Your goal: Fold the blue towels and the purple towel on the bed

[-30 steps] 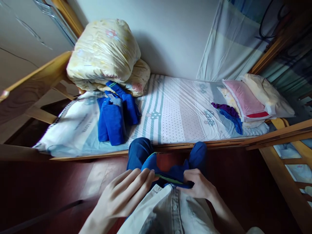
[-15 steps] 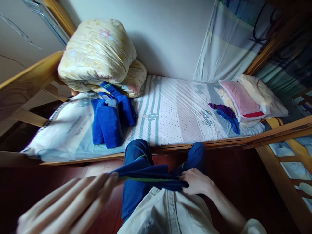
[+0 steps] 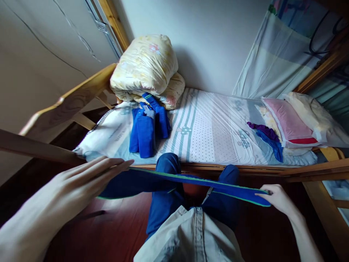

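Observation:
A blue towel [image 3: 201,183] with bright green edging is stretched across above my knees. Its left end is pinched by my left hand [image 3: 81,189], with the fingers pressed together along the top edge and the cloth hanging below them. My right hand [image 3: 279,200] is closed on the opposite end, farther right and a little lower. Between the hands the towel narrows to a strip, and part of its lower edge droops at the left. On the bed ahead lie folded blue cloths [image 3: 145,134], apart from both hands.
The bed's patterned sheet [image 3: 204,134] spreads in front of my knees. A bulky yellowish quilt [image 3: 147,65] is heaped at the back left. Purple and blue crumpled cloths [image 3: 268,136] lie by a pink pillow [image 3: 289,122]. Wooden rails [image 3: 73,91] bound the bed's ends.
The towel was bunched close to my lap and is now drawn out wide. My right hand has moved right and my left hand slightly up. The view has turned somewhat left.

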The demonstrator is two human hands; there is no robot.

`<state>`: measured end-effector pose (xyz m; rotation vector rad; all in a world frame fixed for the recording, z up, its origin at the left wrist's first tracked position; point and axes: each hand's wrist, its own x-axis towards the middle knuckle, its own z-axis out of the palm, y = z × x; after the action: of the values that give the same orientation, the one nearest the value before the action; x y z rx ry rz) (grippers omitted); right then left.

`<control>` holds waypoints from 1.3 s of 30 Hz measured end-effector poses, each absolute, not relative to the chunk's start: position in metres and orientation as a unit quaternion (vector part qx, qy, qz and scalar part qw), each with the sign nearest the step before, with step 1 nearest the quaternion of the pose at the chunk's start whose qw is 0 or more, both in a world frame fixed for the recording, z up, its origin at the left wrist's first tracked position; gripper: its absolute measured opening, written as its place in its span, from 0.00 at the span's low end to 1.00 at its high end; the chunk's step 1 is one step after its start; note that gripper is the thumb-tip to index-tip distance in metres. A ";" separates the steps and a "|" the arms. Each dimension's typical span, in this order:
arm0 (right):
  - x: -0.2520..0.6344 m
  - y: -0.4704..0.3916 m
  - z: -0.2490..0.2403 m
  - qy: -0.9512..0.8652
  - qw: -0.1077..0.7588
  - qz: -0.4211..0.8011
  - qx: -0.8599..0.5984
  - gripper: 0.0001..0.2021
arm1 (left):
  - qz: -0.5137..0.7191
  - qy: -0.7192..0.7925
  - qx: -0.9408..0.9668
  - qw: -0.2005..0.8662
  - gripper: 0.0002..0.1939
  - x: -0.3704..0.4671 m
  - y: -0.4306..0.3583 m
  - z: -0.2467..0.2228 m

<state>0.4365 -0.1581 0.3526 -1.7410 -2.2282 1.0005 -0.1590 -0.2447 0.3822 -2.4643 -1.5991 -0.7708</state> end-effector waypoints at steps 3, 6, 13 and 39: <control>0.462 -0.158 0.375 -0.744 0.138 0.293 -0.584 0.31 | -0.245 -0.532 -0.808 0.064 0.41 -0.153 -0.233 0.368; 0.480 -0.160 0.392 -0.752 0.176 0.254 -0.583 0.31 | -0.246 -0.540 -0.797 0.113 0.32 -0.141 -0.219 0.361; 0.500 -0.144 0.433 -0.761 0.255 0.177 -0.570 0.17 | -0.292 -0.566 -0.753 0.165 0.11 -0.125 -0.176 0.377; 0.550 -0.108 0.484 -0.672 0.234 0.094 -0.696 0.25 | -0.323 -0.654 -0.668 -0.150 0.22 -0.116 -0.145 0.433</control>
<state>0.5496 -0.1077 0.4843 -1.9106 -1.8459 0.2568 -0.1163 -0.1452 0.4333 -2.3256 -2.2769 -1.1236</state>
